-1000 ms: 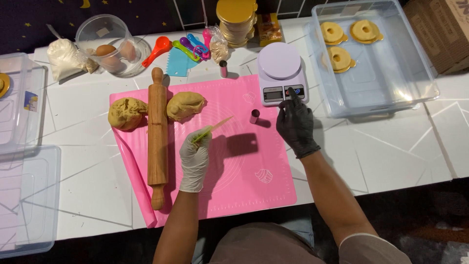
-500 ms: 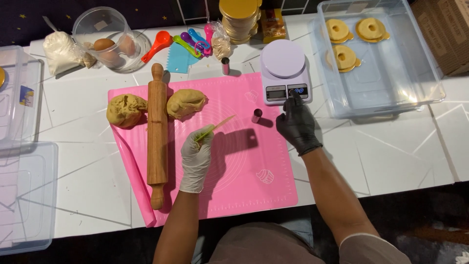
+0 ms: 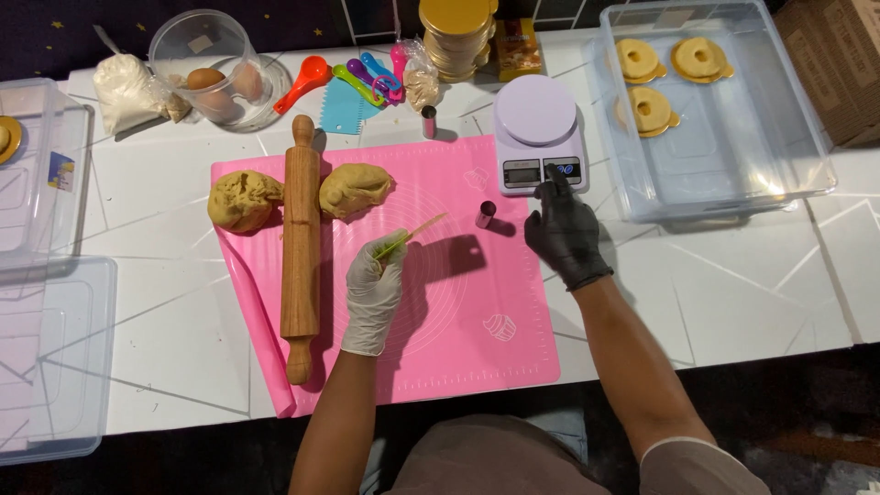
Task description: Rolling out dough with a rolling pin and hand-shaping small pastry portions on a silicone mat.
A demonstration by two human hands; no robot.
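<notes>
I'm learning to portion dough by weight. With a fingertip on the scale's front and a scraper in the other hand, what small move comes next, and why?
Probably lift the right hand off the scale, then take the scraper in the left hand to the nearer dough ball. The platform is bare and both balls lie uncut on the mat.

A matt pink silicone-looking mat (image 3: 477, 312) covers the glossy white worktop (image 3: 733, 284). The rolling pin (image 3: 300, 238) is smooth bare wood; the dough lumps (image 3: 353, 188) look rough. The left hand (image 3: 374, 291) wears thin white rubber, the right hand (image 3: 562, 231) matt black. The scale (image 3: 536, 128) is smooth plastic.
</notes>
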